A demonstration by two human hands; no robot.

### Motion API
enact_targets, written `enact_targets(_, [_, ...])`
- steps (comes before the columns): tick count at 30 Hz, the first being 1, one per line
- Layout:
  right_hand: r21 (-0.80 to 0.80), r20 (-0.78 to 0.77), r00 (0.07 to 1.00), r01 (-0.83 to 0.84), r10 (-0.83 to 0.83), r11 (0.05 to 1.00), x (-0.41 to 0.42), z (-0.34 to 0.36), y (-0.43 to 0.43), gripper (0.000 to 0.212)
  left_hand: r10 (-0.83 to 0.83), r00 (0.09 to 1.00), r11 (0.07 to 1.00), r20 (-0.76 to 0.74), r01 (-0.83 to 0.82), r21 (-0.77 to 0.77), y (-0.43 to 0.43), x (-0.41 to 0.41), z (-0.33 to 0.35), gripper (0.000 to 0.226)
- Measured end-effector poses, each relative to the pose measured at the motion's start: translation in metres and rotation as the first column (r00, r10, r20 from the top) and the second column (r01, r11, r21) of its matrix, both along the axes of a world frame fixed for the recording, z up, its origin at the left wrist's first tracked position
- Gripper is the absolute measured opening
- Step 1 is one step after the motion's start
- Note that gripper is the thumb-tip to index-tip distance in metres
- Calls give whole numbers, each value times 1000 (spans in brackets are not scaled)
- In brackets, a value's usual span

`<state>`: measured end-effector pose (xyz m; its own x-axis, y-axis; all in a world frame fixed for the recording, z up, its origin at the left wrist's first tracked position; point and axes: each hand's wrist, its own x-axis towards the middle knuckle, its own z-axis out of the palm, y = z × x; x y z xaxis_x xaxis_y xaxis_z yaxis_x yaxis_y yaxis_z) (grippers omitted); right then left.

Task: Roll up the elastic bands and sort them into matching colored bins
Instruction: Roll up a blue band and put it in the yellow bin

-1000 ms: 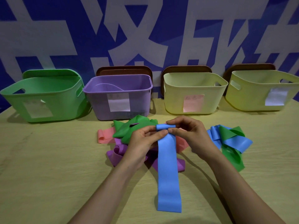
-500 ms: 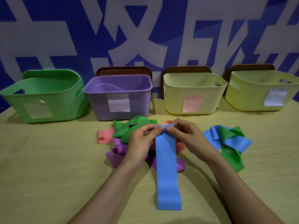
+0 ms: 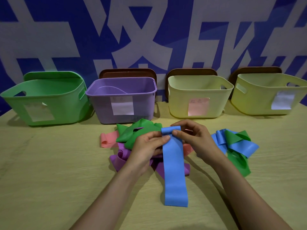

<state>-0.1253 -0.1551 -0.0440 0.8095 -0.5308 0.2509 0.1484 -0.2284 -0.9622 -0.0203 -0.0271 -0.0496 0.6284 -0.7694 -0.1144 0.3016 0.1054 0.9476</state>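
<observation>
A long blue elastic band (image 3: 174, 171) lies lengthwise on the table, its far end curled into a small roll. My left hand (image 3: 147, 145) and my right hand (image 3: 197, 140) both pinch that rolled end from either side. Under and around my hands lies a heap of loose bands: green (image 3: 136, 131), pink (image 3: 108, 138) and purple (image 3: 121, 156). To the right, another blue band (image 3: 244, 146) is tangled with a green one (image 3: 237, 161). Along the back stand a green bin (image 3: 46, 100), a purple bin (image 3: 123, 98) and two yellow bins (image 3: 197, 95) (image 3: 269, 93).
Each bin carries a paper label on its front. Brown lids (image 3: 127, 73) lean against the blue and white wall behind the purple and yellow bins. Bare wooden table (image 3: 41, 171) stretches to the left and near side of the heap.
The band's near end has crept away from me as the far end was turned. My hands reset their pinch on the roll, which now shows a fresh turn at the top.
</observation>
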Motion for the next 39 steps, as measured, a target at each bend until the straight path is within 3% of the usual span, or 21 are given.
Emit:
enact_targets(6, [-12, 41, 999, -14, 14, 1000, 2, -3, -4, 22, 29, 999, 999, -21, -29, -25, -1, 1, 1, 25])
enact_targets(14, [-106, -13, 999, -40, 39, 994, 1, -2, -5, 30, 100, 995, 993, 18, -98, -59, -4, 1, -2, 13])
enact_targets(18, [-82, -104, 993, -55, 47, 995, 0, -2, -1, 29, 110, 991, 993, 81, -105, -63, -5, 1, -4, 16])
enact_targets(26, [-63, -72, 997, -39, 34, 997, 1, -3, -2, 30, 148, 962, 988, 229, -136, -68, -3, 1, -5, 19])
enact_targets(31, [-14, -35, 999, -42, 41, 999, 1, -1, -2, 31, 53, 993, 998, 102, -47, -51, -4, -1, -4, 24])
enact_targets(34, [14, -5, 999, -42, 42, 999, 0, -1, -2, 28, -20, 993, 1000, 115, 18, 17, -3, -1, -5, 22])
enact_targets(39, [7, 23, 999, -39, 39, 999, 1, -1, -2, 23, -23, 994, 999, 108, 26, -23, -1, -1, -3, 20])
